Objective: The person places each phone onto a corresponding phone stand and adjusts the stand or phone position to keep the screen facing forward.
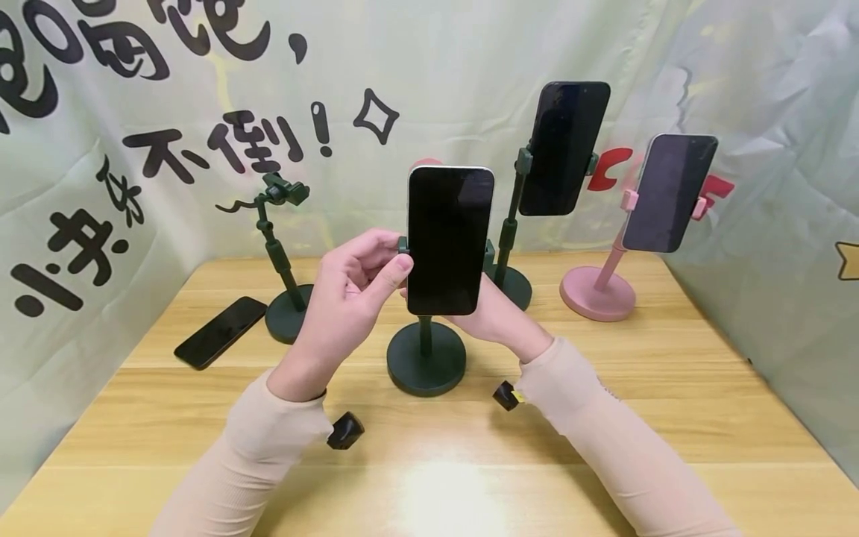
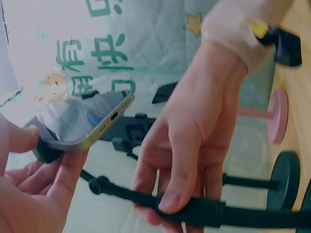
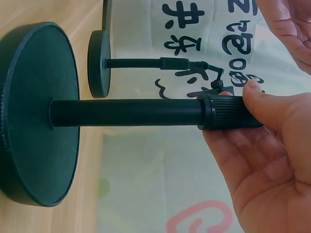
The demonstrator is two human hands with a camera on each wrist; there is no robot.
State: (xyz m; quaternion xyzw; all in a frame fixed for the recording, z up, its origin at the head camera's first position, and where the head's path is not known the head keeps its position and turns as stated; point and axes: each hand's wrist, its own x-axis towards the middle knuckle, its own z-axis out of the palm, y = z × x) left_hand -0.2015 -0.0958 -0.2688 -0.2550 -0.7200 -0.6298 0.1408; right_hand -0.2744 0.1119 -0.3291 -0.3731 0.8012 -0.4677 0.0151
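Observation:
A phone [image 1: 450, 239] with a dark screen stands upright in the clamp of a dark green phone stand [image 1: 426, 362] at the middle of the table. My left hand [image 1: 342, 298] holds the clamp's left side, thumb by the phone's edge and fingers behind. Lower down, my right hand [image 1: 493, 313] reaches behind the phone, which hides its fingers in the head view. The right wrist view shows that hand's thumb and fingers gripping the ribbed collar [image 3: 214, 111] on the stand's pole. In the left wrist view the phone [image 2: 87, 141] is tilted above the pole.
On the left, a loose phone [image 1: 220, 333] lies beside a green stand [image 1: 287, 313] with no phone. Behind to the right are a green stand [image 1: 510, 231] bearing a phone [image 1: 565, 149] and a pink stand [image 1: 597, 293] bearing another phone [image 1: 671, 192]. A printed cloth [image 1: 470, 45] hangs behind.

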